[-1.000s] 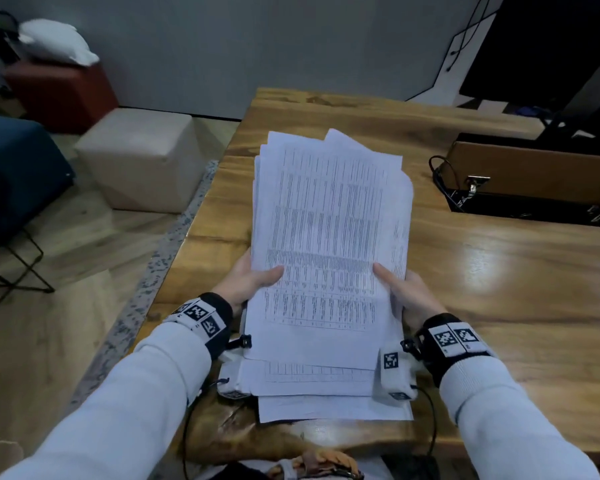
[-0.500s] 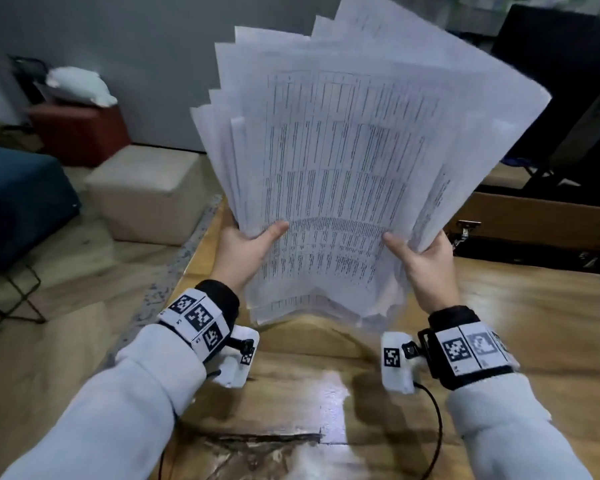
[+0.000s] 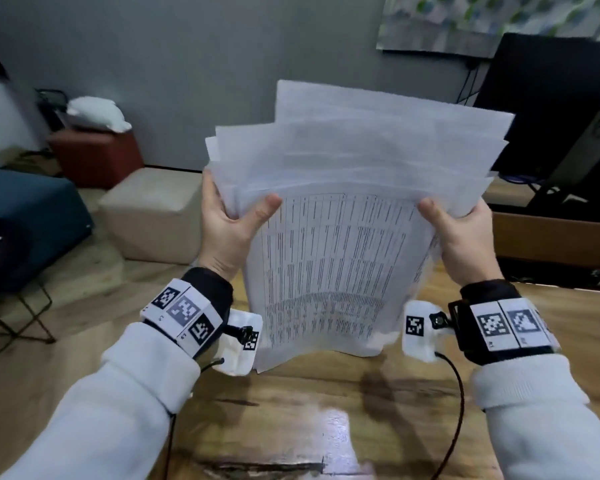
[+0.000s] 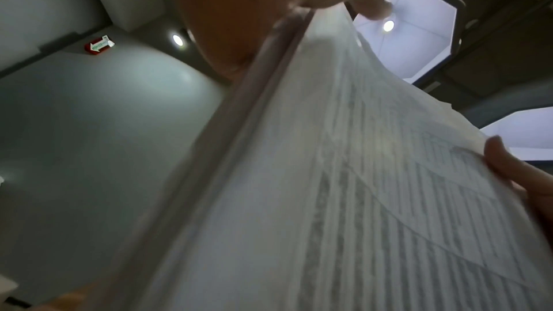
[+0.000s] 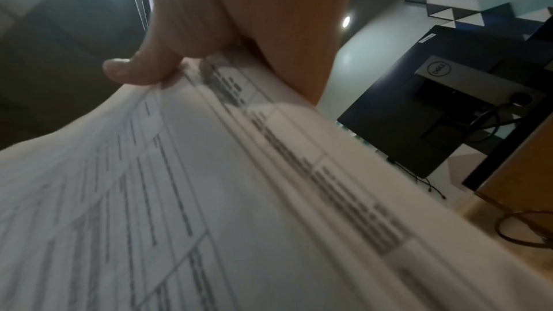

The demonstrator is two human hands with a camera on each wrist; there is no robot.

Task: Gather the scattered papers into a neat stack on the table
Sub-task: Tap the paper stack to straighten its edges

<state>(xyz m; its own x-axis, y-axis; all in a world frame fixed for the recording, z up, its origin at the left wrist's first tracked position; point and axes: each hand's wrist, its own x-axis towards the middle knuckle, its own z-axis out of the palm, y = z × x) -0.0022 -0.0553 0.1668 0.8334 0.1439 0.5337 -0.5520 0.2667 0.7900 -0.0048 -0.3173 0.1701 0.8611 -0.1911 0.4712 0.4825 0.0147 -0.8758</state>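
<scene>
Left hand (image 3: 224,230), right hand (image 3: 463,233) pinching side edges of papers (image 3: 329,258), upright, bottom edge near surface (image 3: 291,410); tops fanned unevenly, loose pinch risks sheets sliding out

Left hand (image 3: 224,233) and right hand (image 3: 465,237) raised, thumbs forward, fingers curled behind.

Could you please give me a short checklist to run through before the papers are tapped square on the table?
1. Left hand grips the papers at their left edge: ok.
2. Right hand grips the right edge: ok.
3. Papers held upright: ok.
4. Top edges aligned: not ok, the sheets fan out unevenly.
5. Bottom edges touching the table: cannot tell.
6. Table bare below the papers: ok.
</scene>
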